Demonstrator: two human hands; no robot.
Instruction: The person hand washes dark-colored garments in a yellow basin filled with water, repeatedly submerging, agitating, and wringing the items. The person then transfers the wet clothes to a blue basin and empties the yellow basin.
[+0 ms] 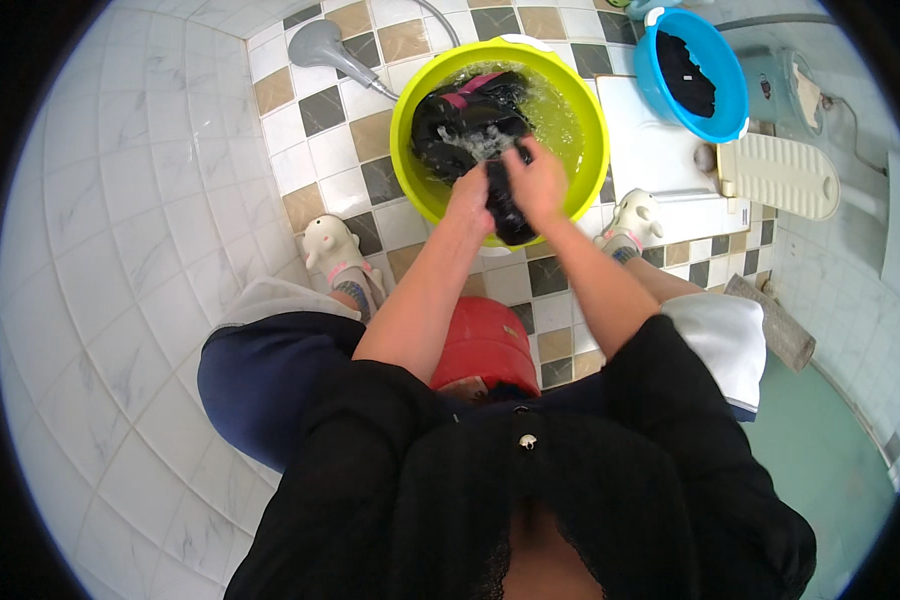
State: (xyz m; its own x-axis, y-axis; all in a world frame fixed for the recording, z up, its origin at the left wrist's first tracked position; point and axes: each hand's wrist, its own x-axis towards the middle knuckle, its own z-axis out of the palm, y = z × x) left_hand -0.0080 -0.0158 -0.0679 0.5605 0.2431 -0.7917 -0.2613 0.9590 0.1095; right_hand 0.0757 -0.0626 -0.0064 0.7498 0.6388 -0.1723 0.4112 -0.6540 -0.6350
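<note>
1. Both grips, left hand point(470, 190) and right hand point(538, 180), close tight on a black garment point(510, 215) at the green basin point(410, 150) rim.
2. More dark laundry point(460, 120) soaks unscrubbed, so much washing remains; the blue basin point(735, 110) holds one dark piece.

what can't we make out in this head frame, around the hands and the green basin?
- Dark garment: head view, its middle is covered by the left hand and right hand; grip detail unclear.
- Green basin: bottom hidden by clothes and sudsy water.
- Red stool: mostly hidden by forearms and torso.
- Blue basin: dark contents unidentifiable.
</note>
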